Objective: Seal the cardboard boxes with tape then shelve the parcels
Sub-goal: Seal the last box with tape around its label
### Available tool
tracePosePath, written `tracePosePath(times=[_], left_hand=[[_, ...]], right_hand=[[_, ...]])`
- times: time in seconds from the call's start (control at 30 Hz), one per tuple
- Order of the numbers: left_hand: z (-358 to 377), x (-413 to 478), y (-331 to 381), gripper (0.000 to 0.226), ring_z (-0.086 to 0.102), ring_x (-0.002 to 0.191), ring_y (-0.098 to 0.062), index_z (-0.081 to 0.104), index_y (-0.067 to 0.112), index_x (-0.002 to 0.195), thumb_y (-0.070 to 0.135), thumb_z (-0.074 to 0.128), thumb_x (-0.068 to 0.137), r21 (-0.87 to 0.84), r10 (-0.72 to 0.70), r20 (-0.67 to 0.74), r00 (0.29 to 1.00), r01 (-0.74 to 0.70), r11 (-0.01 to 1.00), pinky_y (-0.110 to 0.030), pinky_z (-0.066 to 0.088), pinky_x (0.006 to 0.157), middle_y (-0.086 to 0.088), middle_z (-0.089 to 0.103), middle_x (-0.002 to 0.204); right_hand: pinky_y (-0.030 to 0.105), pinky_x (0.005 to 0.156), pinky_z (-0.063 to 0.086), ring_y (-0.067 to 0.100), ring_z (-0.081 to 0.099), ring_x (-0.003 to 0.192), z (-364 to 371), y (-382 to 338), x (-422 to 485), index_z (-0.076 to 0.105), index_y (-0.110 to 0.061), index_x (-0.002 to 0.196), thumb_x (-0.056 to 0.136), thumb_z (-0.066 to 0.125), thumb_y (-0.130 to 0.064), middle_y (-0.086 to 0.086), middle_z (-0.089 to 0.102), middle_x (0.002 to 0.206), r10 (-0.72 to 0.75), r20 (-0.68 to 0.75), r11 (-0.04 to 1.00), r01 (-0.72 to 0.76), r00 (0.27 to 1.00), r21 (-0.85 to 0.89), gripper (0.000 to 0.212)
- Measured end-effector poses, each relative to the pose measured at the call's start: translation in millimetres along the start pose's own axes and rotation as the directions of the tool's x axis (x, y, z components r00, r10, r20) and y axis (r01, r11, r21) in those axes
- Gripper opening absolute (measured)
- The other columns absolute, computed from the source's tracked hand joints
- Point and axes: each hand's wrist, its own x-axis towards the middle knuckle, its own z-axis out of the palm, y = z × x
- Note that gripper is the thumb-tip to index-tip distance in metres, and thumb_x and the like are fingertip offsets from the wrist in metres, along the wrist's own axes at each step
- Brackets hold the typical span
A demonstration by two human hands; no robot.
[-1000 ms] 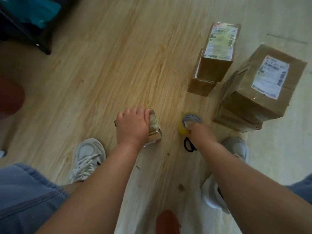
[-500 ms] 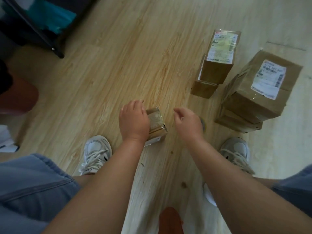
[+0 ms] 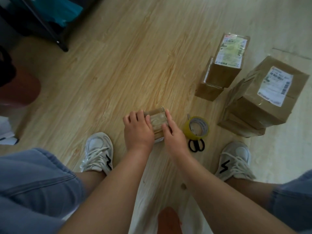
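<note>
Okay, far left a reddish-brown stool (image 3: 22,88) sits at the frame edge, with a dark rack leg (image 3: 58,42) above it on the wood floor (image 3: 118,65). Left shoe (image 3: 98,149), white with laces, is planted near centre. The left hand (image 3: 138,130) grips the small cardboard box (image 3: 157,123), fingers curled over its left side and thumb on the top face. The box sits on the floor between the feet, its top glossy with clear tape. The right hand (image 3: 174,136) rests on the box's right side, index finger laid straight along the edge and thumb pressed flat on top; the other fingers can't be made out. Just right of that hand, a yellowish tape roll (image 3: 197,127) lies flat on the floor, black-handled scissors (image 3: 196,145) touching its near side. Right shoe (image 3: 236,159) is beyond them. Further back right, a tall labelled parcel (image 3: 226,65) stands on a smaller carton (image 3: 208,91); beside it a large labelled parcel (image 3: 266,93) tops flatter boxes (image 3: 241,126)
</note>
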Motion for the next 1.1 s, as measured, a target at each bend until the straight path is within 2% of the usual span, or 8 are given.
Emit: tracePosePath(times=[0.13,0.33,0.57,0.73,0.83,0.93,1.0,1.1], left_hand=[[2,1,-1,0.041,0.052,0.095,-0.039,0.061,0.002,0.104,0.030,0.031,0.099,0.023,0.006,0.007,1.000,-0.006,1.000,-0.046,0.045,0.080,-0.018,0.061,0.100],[5,-2,-3,0.037,0.052,0.093,-0.038,0.060,0.003,0.102,0.028,0.034,0.099,0.005,0.014,-0.049,0.999,-0.014,1.000,-0.044,0.044,0.077,-0.017,0.060,0.098],[6,2,-4,0.041,0.052,0.094,-0.038,0.061,0.003,0.103,0.030,0.031,0.099,-0.007,0.023,-0.014,1.000,-0.024,1.000,-0.046,0.045,0.078,-0.017,0.060,0.099],[-14,6,1,0.046,0.040,0.123,-0.035,0.048,0.003,0.134,0.035,0.035,0.103,-0.195,-0.039,0.163,0.986,0.071,0.978,-0.038,0.030,0.103,-0.017,0.048,0.134],[-36,13,-5,0.064,0.032,0.141,-0.025,0.021,0.012,0.155,0.042,0.043,0.103,-0.470,-0.335,0.380,0.862,0.493,0.732,-0.029,0.027,0.106,-0.009,0.026,0.157],[-52,10,-17,0.058,0.052,0.122,-0.023,0.041,0.017,0.147,0.054,0.037,0.102,-0.515,-0.375,0.657,0.654,0.753,0.410,-0.037,0.045,0.098,-0.006,0.049,0.143],[-61,4,-13,0.052,0.059,0.105,-0.019,0.053,0.018,0.134,0.055,0.039,0.101,-0.507,-0.308,0.705,0.638,0.758,0.410,-0.032,0.050,0.081,-0.004,0.060,0.125],[-70,5,-6,0.039,0.064,0.094,-0.018,0.061,0.021,0.113,0.054,0.045,0.099,-0.549,-0.287,0.679,0.676,0.727,0.413,-0.034,0.055,0.081,0.001,0.064,0.101]], right_hand=[[0.018,0.115,0.030,-0.007,0.033,0.140,3,-1,-1,0.032,-0.033,0.155,0.108,0.041,-0.019,-0.018,0.036,0.157,0.027,-0.012,0.995,-0.026,1.000,0.093,0.049],[0.015,0.110,0.036,0.000,0.041,0.139,6,5,-1,0.039,-0.026,0.153,0.106,0.047,-0.018,-0.013,0.046,0.151,0.074,-0.076,0.988,-0.063,0.994,0.144,0.048],[0.033,0.116,0.039,0.003,0.049,0.134,-1,10,8,0.050,-0.022,0.146,0.102,0.055,-0.015,-0.008,0.055,0.145,0.118,-0.038,0.974,-0.108,0.992,0.201,0.044],[0.008,0.091,0.046,0.003,0.052,0.129,-8,0,5,0.042,-0.031,0.151,0.105,0.051,-0.025,-0.009,0.053,0.147,0.169,0.032,0.975,-0.172,0.985,0.142,0.047],[0.025,0.103,0.041,0.016,0.045,0.137,-13,-13,1,0.026,-0.030,0.158,0.104,0.050,-0.040,-0.003,0.043,0.154,0.271,0.034,0.959,-0.273,0.962,0.074,0.061],[0.035,0.107,0.039,0.020,0.048,0.132,-19,-20,3,0.036,-0.021,0.154,0.104,0.045,-0.045,0.001,0.047,0.150,0.317,0.053,0.946,-0.312,0.947,-0.088,0.056],[0.032,0.090,0.046,0.017,0.058,0.112,-23,-27,2,0.053,-0.018,0.141,0.105,0.043,-0.045,0.001,0.061,0.132,0.313,0.087,0.945,-0.301,0.946,-0.128,0.046],[0.019,0.063,0.048,0.006,0.066,0.090,-37,-38,-3,0.061,-0.021,0.125,0.097,0.060,-0.047,-0.006,0.070,0.108,0.282,0.153,0.958,-0.268,0.947,-0.107,0.039]])
